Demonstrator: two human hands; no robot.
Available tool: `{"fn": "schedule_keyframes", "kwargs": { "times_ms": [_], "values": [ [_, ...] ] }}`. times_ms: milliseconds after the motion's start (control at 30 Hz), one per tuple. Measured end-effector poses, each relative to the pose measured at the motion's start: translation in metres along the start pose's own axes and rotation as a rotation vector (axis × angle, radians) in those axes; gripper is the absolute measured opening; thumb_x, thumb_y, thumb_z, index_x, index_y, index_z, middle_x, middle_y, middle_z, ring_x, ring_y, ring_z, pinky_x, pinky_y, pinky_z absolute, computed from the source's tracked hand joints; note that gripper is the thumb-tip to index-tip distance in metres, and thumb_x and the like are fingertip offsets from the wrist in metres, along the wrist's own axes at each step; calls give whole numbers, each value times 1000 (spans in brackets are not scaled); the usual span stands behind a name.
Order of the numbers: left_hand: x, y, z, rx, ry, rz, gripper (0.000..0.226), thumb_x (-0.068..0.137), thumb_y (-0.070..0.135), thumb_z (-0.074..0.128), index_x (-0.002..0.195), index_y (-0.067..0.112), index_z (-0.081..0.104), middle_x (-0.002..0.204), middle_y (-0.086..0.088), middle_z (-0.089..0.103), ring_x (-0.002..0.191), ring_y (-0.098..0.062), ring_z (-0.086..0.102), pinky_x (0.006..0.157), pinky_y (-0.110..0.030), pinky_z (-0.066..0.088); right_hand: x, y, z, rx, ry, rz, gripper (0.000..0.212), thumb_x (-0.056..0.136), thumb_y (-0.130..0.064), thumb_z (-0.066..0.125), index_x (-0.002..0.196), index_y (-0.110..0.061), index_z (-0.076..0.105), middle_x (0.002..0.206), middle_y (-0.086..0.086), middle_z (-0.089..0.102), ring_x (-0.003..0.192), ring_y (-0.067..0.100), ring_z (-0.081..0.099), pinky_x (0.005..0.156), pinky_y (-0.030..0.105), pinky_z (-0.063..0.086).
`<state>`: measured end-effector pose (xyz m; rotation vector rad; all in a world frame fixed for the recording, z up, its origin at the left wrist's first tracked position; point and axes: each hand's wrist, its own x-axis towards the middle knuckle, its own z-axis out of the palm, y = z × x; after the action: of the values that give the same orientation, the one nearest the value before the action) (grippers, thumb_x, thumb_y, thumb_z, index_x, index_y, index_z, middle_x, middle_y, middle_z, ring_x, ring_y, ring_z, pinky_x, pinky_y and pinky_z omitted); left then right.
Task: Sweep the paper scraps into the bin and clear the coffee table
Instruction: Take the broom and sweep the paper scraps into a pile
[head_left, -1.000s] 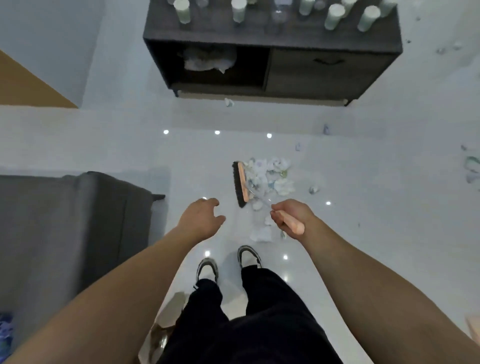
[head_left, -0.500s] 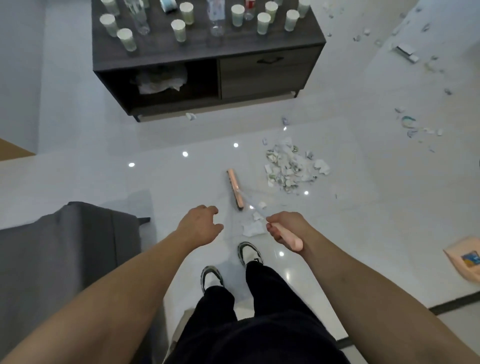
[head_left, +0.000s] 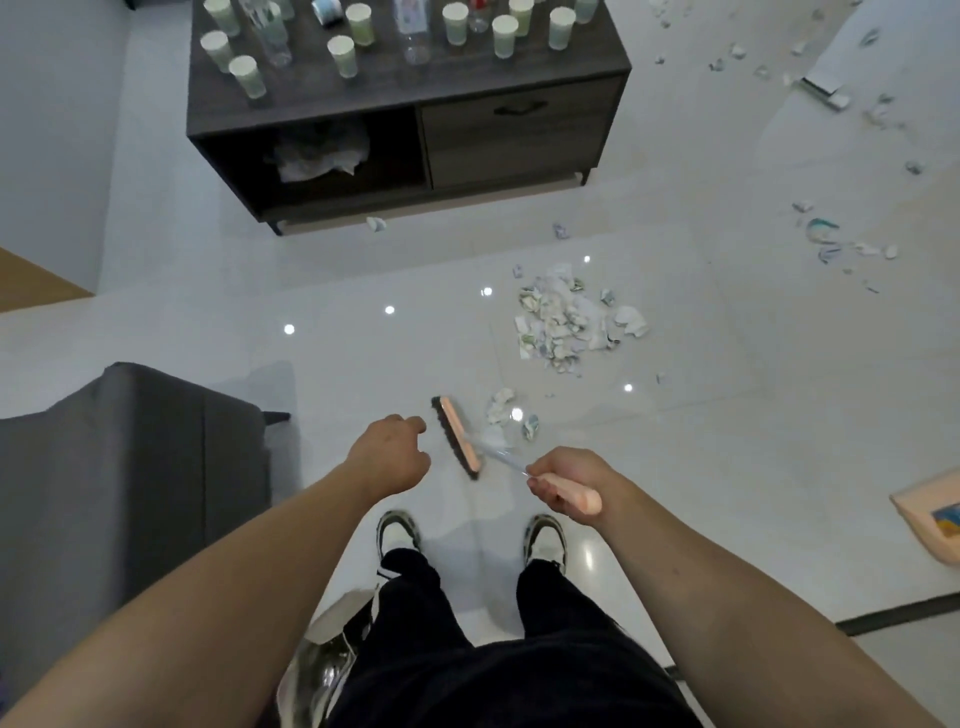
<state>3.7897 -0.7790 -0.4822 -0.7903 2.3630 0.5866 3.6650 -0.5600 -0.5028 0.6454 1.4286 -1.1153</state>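
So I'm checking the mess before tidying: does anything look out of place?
Yes. Torn paper scraps lie piled on the floor, with more strewn to the right. Cups crowd the coffee table.

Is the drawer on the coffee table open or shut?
Shut. The drawer front sits flush with the coffee table frame, no gap showing.

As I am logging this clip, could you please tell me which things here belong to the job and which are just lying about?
Job: broom, gripped by right hand; paper scraps; coffee table with its cups.
Lying about: grey sofa; peach-coloured item at the right edge.
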Motion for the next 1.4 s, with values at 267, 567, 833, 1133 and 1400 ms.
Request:
{"fn": "schedule_keyframes", "kwargs": {
  "times_ms": [267, 567, 833, 1133, 1400],
  "values": [
    [0, 119, 29, 41, -61, 166, 53, 90, 29, 50, 141, 23, 44, 139, -3, 47, 126, -23, 45, 98, -33, 41, -9, -19, -108, -140, 202, -175, 8, 86, 6, 59, 94, 4, 58, 64, 14, 54, 32, 16, 46, 39, 22, 37],
    [20, 125, -10, 76, 10, 133, 53, 91, 34, 52, 142, 20, 43, 139, -5, 48, 127, -24, 45, 99, -36, 42, -15, -52, -84, -169, 84, -208, 9, 86, 0, 64, 91, 7, 63, 63, 14, 59, 41, 16, 51, 41, 22, 42],
    [56, 61, -65, -41, 69, 57, 55, 90, 33, 53, 143, 20, 43, 139, -5, 48, 128, -23, 44, 102, -36, 41, 6, -116, 18, -299, -23, -214, 10, 87, 0, 64, 91, 9, 64, 64, 15, 61, 43, 16, 51, 40, 21, 43],
    [138, -84, -183, -164, 160, -62, 54, 91, 36, 55, 141, 20, 45, 137, -6, 49, 126, -23, 46, 99, -34, 42, 50, -231, 194, -504, -50, -219, 24, 71, -6, 82, 89, 4, 69, 61, 10, 61, 47, 18, 54, 53, 27, 47],
    [190, -198, -276, -201, 190, -179, 53, 91, 37, 55, 140, 20, 46, 134, -6, 51, 121, -24, 49, 95, -33, 44, 75, -303, 321, -589, -131, -157, 19, 86, 2, 67, 102, 4, 56, 69, 16, 58, 41, 18, 55, 42, 22, 44]
  ]
}}
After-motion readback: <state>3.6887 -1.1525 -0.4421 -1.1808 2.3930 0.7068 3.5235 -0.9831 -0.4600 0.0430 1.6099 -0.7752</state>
